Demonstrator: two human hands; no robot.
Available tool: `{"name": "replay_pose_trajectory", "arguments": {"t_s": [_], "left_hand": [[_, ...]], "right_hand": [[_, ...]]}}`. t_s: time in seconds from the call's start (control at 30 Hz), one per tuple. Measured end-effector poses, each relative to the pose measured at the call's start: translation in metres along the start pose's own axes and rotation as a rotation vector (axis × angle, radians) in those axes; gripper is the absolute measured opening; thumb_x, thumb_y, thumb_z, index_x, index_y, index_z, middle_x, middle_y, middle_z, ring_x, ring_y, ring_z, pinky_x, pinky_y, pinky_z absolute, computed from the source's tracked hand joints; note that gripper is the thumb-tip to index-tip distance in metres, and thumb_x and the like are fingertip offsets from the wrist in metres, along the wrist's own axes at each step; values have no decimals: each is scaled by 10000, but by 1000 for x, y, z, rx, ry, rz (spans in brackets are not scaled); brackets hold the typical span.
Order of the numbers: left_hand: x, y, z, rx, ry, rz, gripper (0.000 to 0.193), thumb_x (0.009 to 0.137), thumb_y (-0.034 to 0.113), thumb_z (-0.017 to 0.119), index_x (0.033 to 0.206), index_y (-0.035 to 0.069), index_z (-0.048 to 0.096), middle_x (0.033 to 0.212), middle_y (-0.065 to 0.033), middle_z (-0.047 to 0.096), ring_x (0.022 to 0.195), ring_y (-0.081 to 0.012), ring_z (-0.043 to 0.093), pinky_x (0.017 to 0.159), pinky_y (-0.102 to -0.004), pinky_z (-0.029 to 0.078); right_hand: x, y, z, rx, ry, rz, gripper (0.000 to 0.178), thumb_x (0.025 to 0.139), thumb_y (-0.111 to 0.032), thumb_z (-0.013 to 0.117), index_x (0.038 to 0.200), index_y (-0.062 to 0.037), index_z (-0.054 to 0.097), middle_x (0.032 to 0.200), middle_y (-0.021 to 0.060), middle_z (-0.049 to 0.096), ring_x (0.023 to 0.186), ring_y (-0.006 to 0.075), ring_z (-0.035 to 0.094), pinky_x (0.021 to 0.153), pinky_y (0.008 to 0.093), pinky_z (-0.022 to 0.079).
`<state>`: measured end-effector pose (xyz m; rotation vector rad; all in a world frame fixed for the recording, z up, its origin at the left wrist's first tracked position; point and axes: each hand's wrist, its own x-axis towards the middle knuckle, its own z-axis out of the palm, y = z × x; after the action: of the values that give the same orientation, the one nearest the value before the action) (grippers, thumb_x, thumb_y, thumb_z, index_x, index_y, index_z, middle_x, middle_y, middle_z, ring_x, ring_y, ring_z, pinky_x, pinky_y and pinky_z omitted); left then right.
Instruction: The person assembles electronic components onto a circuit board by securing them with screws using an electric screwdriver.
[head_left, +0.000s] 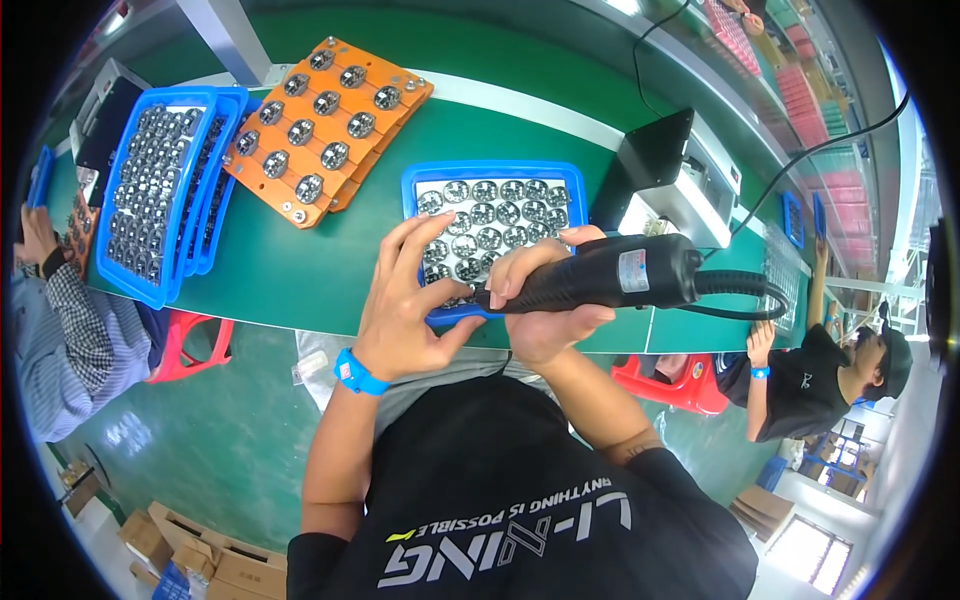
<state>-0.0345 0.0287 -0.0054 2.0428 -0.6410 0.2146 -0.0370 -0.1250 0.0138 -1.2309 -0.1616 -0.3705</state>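
Right hand (545, 328) grips a black cylindrical handheld tool (640, 272), left hand (402, 305) half-open beside its tip; green tabletop (310, 285) beneath, glossy green floor (235, 430) behind.

- Handheld tool (600, 275): black, pale label (634, 272)
- Tray (495, 166): blue rim, white lining (432, 187)
- Round parts (508, 212): silver and black
- Table (320, 270): plain green
- Stacked plates (315, 117): orange
- Wristband (358, 372): bright blue
- Person's shirt (480, 450): black, with white and yellow-green print (525, 540)
- Co-worker's sleeve (78, 325): dark-and-white check
- Stool (705, 398): red
- Floor (240, 440): green
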Motion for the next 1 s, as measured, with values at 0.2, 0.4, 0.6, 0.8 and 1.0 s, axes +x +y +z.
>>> {"name": "replay_pose_trajectory", "arguments": {"t_s": [0.2, 0.4, 0.6, 0.8, 1.0], "left_hand": [[2, 1, 0, 12, 2, -9, 260, 564, 171, 854, 759, 77, 710, 1431, -194, 466, 1337, -455, 362, 1084, -538, 329], [2, 1, 0, 17, 7, -21, 256, 550, 174, 856, 737, 79, 710, 1441, -196, 458, 1359, -468, 331, 1094, -554, 312], [2, 2, -2, 40, -17, -30, 200, 584, 170, 839, 734, 91, 734, 1452, -179, 441, 1384, -474, 302, 1107, -535, 322], [5, 2, 0, 87, -12, -14, 190, 556, 168, 834, 695, 95, 727, 1476, -157, 430, 1402, -481, 269, 1111, -558, 305], [7, 2, 0, 99, -17, 4, 201, 545, 177, 841, 697, 102, 733, 1478, -150, 433, 1392, -494, 272, 1098, -576, 311]], "right_hand": [[-4, 2, -5, -11, -69, 11, 860, 786, -849, 425, 1214, -114, 300, 642, 81, 526, 489, 195, 517, 491, 325, 471], [-5, 4, -5, 12, -121, -28, 873, 768, -850, 445, 1219, -117, 296, 658, 79, 529, 513, 193, 522, 512, 320, 477], [-5, 11, -7, 143, -258, 134, 764, 775, -636, 730, 1184, -95, 380, 688, 122, 581, 577, 202, 550, 535, 317, 465], [-7, 22, -2, 120, -239, 120, 733, 810, -517, 764, 1229, -60, 373, 685, 106, 560, 565, 175, 528, 530, 291, 445], [-1, 15, 0, 127, -204, 109, 776, 818, -591, 721, 1244, -45, 372, 673, 96, 553, 537, 166, 522, 521, 285, 455]]}}
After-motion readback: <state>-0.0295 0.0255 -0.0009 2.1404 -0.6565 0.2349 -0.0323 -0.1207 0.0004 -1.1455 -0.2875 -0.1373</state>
